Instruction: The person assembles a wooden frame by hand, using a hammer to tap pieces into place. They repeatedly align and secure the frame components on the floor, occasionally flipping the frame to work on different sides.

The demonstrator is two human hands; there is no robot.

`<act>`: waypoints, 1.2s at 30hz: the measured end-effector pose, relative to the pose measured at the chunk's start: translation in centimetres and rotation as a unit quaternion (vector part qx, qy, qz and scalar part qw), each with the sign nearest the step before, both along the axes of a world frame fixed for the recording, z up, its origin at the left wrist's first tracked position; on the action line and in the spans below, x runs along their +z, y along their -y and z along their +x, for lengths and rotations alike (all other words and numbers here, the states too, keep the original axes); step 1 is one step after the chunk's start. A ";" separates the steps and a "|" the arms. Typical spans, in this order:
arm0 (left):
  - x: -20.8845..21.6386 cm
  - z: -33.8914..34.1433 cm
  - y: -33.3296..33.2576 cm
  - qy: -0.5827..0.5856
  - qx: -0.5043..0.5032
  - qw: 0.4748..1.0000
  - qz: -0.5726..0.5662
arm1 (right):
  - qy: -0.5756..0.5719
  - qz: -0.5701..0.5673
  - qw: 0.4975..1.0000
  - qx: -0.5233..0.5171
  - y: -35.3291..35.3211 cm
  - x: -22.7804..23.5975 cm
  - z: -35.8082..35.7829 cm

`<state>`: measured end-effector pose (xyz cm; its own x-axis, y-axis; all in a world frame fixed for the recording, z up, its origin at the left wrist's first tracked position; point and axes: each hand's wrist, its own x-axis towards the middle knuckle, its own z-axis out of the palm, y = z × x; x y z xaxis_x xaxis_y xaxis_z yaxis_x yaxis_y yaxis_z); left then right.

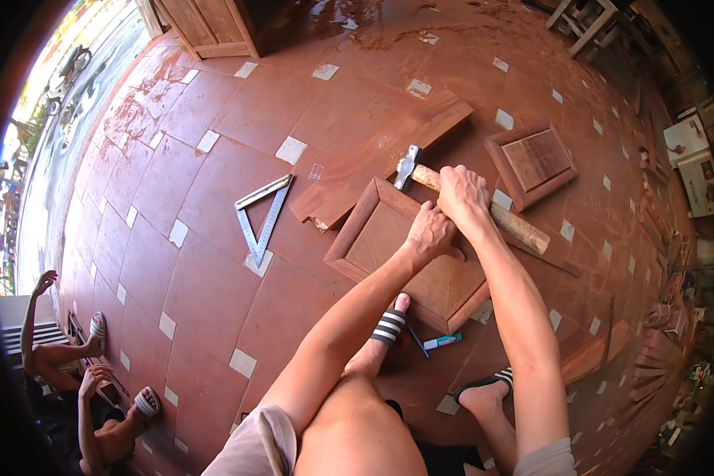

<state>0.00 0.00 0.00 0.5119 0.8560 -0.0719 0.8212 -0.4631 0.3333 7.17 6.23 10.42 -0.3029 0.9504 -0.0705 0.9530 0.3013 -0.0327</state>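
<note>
On the red-brown tiled floor (206, 301), framed brown wooden panel (432, 285); at its far right edge, right hand (464, 193) grip is closed around the mid-handle of a steel-headed, pale-wood-handled hammer (520, 228). Left hand (431, 232) fingers curled at that edge, hold hidden, can't tell. For any blow I'd grip nearer the handle's end, left fingers clear, light square taps so the frame doesn't dent.
</note>
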 end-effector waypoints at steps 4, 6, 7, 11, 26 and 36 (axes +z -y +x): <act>-0.5 0.0 1.2 0.038 -0.002 0.999 -0.003 | -0.003 -0.037 0.998 -0.042 1.0 -0.8 -0.2; -0.5 -0.4 0.7 0.031 0.003 0.998 0.047 | 0.009 -0.036 0.999 -0.014 1.0 -1.0 -0.4; -0.2 0.0 0.5 0.033 0.007 0.998 0.045 | 0.010 -0.025 1.000 -0.007 0.6 -0.6 0.1; 0.2 0.2 0.3 0.012 -0.014 1.000 0.001 | -0.029 -0.012 0.997 -0.066 -0.8 -0.9 0.9; -0.4 0.2 -1.1 0.059 -0.003 0.996 0.062 | 0.047 -0.001 0.991 -0.127 1.7 3.0 14.9; -1.4 0.3 -0.6 0.063 0.000 0.997 0.039 | 0.088 -0.030 0.981 -0.169 7.5 -0.4 21.1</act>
<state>0.33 0.60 -1.39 0.5133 0.8562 0.0595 0.7745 -0.4919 0.3977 28.23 -1.24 10.04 0.0511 0.9871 -0.1520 0.9907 -0.0309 0.1327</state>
